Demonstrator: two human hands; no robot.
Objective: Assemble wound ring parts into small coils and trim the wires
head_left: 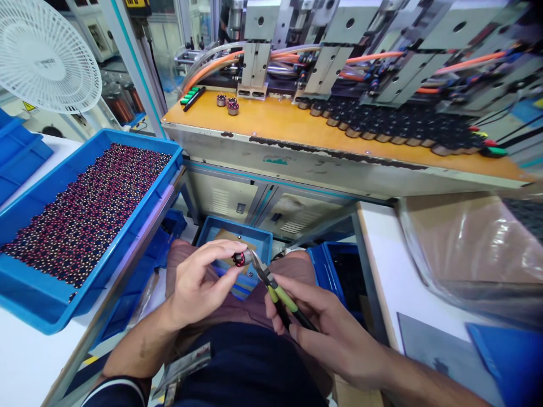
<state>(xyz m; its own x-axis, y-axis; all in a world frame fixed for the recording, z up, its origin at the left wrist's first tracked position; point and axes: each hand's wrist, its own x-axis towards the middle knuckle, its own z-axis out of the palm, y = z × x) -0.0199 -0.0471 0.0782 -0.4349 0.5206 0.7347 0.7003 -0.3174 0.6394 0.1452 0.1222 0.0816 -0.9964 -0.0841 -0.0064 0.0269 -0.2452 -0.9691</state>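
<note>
Right hand [324, 322] and left hand [199, 282] are both closed on objects; beyond them stands an orange-topped bench [275, 125]; at left lies a blue tray [29, 285] of small red-flecked parts [102, 198]; the right hand grips green-and-black pliers [263, 273], tips at one end of the red-wired core [240, 259], which the left thumb and fingers pinch.

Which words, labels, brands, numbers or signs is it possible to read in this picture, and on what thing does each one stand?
No word or number can be read.
White fan, centre: one label, too blurred.
Yellow triangular sign by the fan's lower edge: its symbol is too small.
Clear pouch on the dark shirt: contents too blurred.
Yellow device, top edge: dark marks, unreadable.
</note>
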